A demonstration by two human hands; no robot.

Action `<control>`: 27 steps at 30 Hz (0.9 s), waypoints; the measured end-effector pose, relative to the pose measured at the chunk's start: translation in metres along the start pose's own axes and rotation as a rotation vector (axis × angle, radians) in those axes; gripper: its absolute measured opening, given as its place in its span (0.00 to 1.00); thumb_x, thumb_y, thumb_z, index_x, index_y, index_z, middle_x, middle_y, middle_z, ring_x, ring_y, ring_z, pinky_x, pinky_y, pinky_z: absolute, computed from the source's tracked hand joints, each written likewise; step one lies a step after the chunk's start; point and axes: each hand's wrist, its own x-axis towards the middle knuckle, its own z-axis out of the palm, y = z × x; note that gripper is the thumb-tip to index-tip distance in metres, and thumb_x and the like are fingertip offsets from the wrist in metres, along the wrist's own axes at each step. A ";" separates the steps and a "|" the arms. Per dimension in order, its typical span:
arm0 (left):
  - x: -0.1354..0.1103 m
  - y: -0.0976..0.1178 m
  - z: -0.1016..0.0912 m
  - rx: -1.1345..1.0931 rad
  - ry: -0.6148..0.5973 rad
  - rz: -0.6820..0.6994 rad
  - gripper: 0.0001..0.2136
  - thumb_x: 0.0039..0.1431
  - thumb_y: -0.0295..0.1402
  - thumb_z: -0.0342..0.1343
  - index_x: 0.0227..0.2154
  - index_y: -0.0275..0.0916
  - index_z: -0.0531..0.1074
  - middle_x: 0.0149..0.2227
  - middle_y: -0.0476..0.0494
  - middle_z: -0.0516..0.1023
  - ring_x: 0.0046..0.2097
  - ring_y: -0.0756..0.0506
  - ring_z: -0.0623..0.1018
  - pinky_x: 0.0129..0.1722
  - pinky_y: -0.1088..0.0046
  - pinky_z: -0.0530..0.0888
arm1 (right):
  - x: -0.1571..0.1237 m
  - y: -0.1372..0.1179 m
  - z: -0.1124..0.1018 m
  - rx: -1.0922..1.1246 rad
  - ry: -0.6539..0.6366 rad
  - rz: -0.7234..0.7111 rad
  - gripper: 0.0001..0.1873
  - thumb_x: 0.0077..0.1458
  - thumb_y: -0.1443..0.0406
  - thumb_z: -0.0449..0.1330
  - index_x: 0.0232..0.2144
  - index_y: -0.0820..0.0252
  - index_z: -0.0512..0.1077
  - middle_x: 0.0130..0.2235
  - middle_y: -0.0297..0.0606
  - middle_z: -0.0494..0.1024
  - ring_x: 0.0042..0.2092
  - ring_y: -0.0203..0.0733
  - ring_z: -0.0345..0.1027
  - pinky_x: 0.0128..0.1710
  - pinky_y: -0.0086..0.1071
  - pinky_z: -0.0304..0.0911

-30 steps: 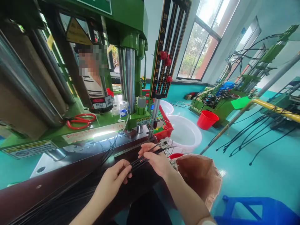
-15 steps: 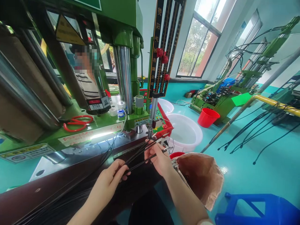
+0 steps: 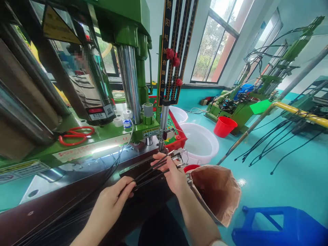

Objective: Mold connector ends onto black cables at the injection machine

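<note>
My left hand [image 3: 114, 198] is closed on several thin black cables [image 3: 146, 175], pinching them between thumb and fingers. These run up and to the right into my right hand [image 3: 174, 176], whose thumb lies over them while its fingers stretch out underneath. Beyond that hand the cables end in silvery metal tips [image 3: 176, 156], slightly fanned apart. A mass of similar black cables [image 3: 58, 218] lies on the dark brown tabletop [image 3: 30, 212] by my left forearm.
A green press [image 3: 110, 135] stands ahead, with red-handled scissors [image 3: 77, 136] on its ledge. Right of my right arm is an open brown paper bag [image 3: 228, 191]. White tubs [image 3: 205, 136], a red bucket [image 3: 225, 126] and a blue stool [image 3: 276, 222] stand on the floor.
My left hand has shifted slightly left with the cables. The fingers of my right hand have spread more beneath them, and the metal tips have moved a little. The view has turned slightly.
</note>
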 end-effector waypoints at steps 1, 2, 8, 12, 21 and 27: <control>0.000 0.000 -0.001 0.010 0.004 0.002 0.14 0.54 0.47 0.45 0.30 0.43 0.68 0.28 0.51 0.76 0.30 0.48 0.77 0.30 0.77 0.72 | -0.001 0.000 0.001 0.011 -0.002 -0.002 0.20 0.55 0.53 0.52 0.41 0.59 0.73 0.41 0.41 0.76 0.41 0.43 0.70 0.44 0.39 0.63; -0.001 -0.001 -0.001 0.014 0.007 0.000 0.14 0.54 0.47 0.45 0.31 0.44 0.68 0.28 0.51 0.76 0.31 0.48 0.77 0.30 0.78 0.72 | -0.003 0.000 0.001 0.009 -0.003 0.000 0.21 0.56 0.53 0.50 0.43 0.59 0.72 0.40 0.41 0.76 0.42 0.44 0.70 0.46 0.40 0.61; -0.004 0.002 -0.002 0.027 -0.001 0.010 0.15 0.54 0.48 0.45 0.29 0.44 0.68 0.27 0.51 0.76 0.30 0.48 0.77 0.29 0.78 0.72 | -0.006 -0.004 -0.005 -0.016 0.083 -0.013 0.24 0.55 0.50 0.51 0.45 0.59 0.71 0.38 0.42 0.77 0.45 0.47 0.68 0.49 0.45 0.59; -0.007 0.002 -0.001 0.035 -0.074 0.038 0.14 0.54 0.47 0.45 0.27 0.44 0.68 0.25 0.52 0.76 0.28 0.48 0.76 0.29 0.79 0.72 | -0.006 -0.009 -0.008 0.068 0.054 -0.053 0.20 0.54 0.53 0.53 0.43 0.57 0.72 0.45 0.41 0.74 0.44 0.48 0.70 0.51 0.47 0.57; 0.003 0.009 0.003 0.115 0.147 0.122 0.15 0.55 0.46 0.45 0.33 0.43 0.71 0.31 0.49 0.79 0.34 0.47 0.77 0.34 0.77 0.71 | -0.012 0.003 -0.018 0.120 0.068 -0.003 0.18 0.55 0.55 0.53 0.42 0.59 0.71 0.36 0.42 0.78 0.38 0.48 0.72 0.46 0.48 0.61; 0.006 0.021 0.006 0.220 -0.076 0.129 0.14 0.59 0.42 0.40 0.30 0.42 0.68 0.24 0.52 0.74 0.26 0.50 0.73 0.29 0.76 0.68 | -0.014 0.011 -0.022 0.209 0.213 0.036 0.14 0.53 0.57 0.56 0.36 0.59 0.74 0.31 0.37 0.76 0.31 0.41 0.72 0.38 0.39 0.66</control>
